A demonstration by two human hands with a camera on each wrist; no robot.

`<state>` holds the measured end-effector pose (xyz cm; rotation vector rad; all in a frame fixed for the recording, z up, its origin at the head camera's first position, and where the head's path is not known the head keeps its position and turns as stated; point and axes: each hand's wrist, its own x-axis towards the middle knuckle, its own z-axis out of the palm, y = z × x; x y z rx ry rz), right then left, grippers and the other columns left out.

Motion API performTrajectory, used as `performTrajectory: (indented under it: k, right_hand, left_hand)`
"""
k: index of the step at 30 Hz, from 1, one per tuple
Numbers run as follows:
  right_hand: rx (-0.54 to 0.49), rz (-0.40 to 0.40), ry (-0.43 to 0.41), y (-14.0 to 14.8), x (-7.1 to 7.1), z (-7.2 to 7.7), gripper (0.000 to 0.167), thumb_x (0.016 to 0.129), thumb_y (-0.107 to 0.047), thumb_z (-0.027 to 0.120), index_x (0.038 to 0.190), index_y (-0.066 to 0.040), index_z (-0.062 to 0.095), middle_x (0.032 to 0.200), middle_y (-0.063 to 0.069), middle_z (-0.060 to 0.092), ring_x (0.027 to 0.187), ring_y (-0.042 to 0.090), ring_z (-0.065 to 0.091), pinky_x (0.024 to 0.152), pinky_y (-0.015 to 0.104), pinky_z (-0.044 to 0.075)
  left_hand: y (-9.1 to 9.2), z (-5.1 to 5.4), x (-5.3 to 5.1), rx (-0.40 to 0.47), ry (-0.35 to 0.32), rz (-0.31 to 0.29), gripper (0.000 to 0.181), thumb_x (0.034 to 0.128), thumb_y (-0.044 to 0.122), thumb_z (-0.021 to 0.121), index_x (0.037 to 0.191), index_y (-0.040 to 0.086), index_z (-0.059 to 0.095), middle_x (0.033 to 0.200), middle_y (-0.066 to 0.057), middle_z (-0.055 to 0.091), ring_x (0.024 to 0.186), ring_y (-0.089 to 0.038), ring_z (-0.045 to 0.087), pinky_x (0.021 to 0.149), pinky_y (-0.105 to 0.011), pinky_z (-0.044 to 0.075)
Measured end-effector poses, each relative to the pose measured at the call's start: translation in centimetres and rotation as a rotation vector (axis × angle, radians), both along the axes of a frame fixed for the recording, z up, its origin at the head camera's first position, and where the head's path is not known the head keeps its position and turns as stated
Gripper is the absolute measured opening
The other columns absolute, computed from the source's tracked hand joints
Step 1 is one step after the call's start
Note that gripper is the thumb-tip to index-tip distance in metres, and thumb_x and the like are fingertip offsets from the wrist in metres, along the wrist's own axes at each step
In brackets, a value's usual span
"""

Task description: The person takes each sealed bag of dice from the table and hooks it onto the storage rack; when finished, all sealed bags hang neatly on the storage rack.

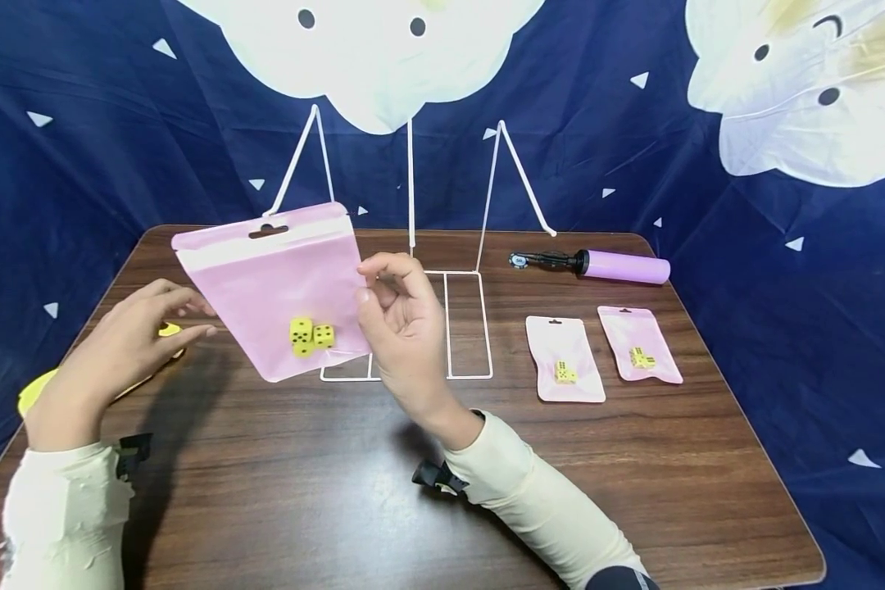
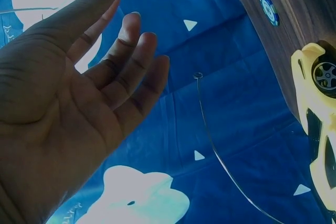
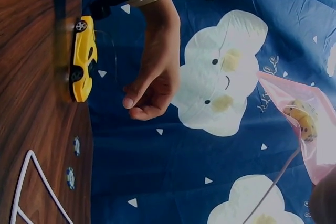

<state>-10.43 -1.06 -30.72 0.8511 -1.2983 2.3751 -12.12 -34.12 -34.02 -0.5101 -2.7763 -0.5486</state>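
A pink zip pouch (image 1: pixel 254 299) hangs above the table in the head view, its hang-hole edge uppermost. Yellow dice (image 1: pixel 302 332) show through its lower part. My right hand (image 1: pixel 409 328) pinches the pouch's right side between thumb and index finger. To the left of the pouch is my left hand (image 1: pixel 125 348), fingers loosely bent and apart from it. The left wrist view shows that left hand (image 2: pixel 79 93) palm-side, with nothing in it. In the right wrist view, the pouch (image 3: pixel 323 150) appears at the right edge.
Behind the left hand stands a yellow toy car (image 3: pixel 84 61). A white wire rack (image 1: pixel 479 328) is at the table's back middle. Two smaller pink pouches (image 1: pixel 560 344) with dice lie to the right, near a purple hand pump (image 1: pixel 623 267) and a poker chip (image 1: pixel 519 260).
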Motion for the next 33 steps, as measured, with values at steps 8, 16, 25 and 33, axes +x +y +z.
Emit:
performTrajectory:
  k: [8, 16, 25, 33]
  right_hand:
    - [0.012, 0.027, -0.036, -1.2, -0.5, -0.4, 0.026, 0.098, 0.014, 0.05, 0.12, 0.025, 0.044, 0.118, -0.002, 0.052, 0.097, 0.008, 0.057, 0.075, 0.015, 0.045]
    - [0.019, 0.029, -0.063, -1.7, -0.9, -0.6, 0.024, 0.1, 0.014, 0.05, 0.122, 0.021, 0.048, 0.118, 0.002, 0.052, 0.095, 0.009, 0.057, 0.074, 0.016, 0.046]
    - [0.021, 0.033, -0.121, -1.8, -1.2, -0.5, 0.027, 0.102, 0.013, 0.05, 0.126, 0.024, 0.046, 0.114, -0.001, 0.053, 0.087, 0.007, 0.057, 0.07, 0.016, 0.047]
    - [-0.003, 0.073, -0.177, -2.2, -1.5, -0.9, 0.029, 0.102, 0.012, 0.05, 0.128, 0.022, 0.045, 0.11, -0.001, 0.053, 0.087, 0.006, 0.058, 0.074, 0.017, 0.054]
  left_hand:
    - [-0.3, 0.1, 0.1, 0.009, -0.002, 0.012, 0.028, 0.0851, -0.004, 0.087, 0.11, 0.003, 0.075, 0.108, -0.018, 0.068, 0.096, -0.036, 0.066, 0.078, -0.024, 0.041]
    - [-0.4, 0.2, 0.2, 0.023, -0.029, 0.032, 0.024, 0.088, -0.002, 0.086, 0.108, 0.005, 0.075, 0.109, -0.016, 0.068, 0.096, -0.036, 0.067, 0.078, -0.019, 0.039]
    - [0.0, 0.1, 0.2, 0.025, -0.029, 0.008, 0.024, 0.0884, -0.003, 0.085, 0.108, 0.006, 0.075, 0.108, -0.016, 0.068, 0.096, -0.037, 0.067, 0.077, -0.019, 0.039]
    - [0.3, 0.0, 0.1, 0.009, -0.02, -0.002, 0.024, 0.0885, -0.003, 0.085, 0.107, 0.006, 0.074, 0.109, -0.017, 0.069, 0.095, -0.035, 0.067, 0.076, -0.018, 0.038]
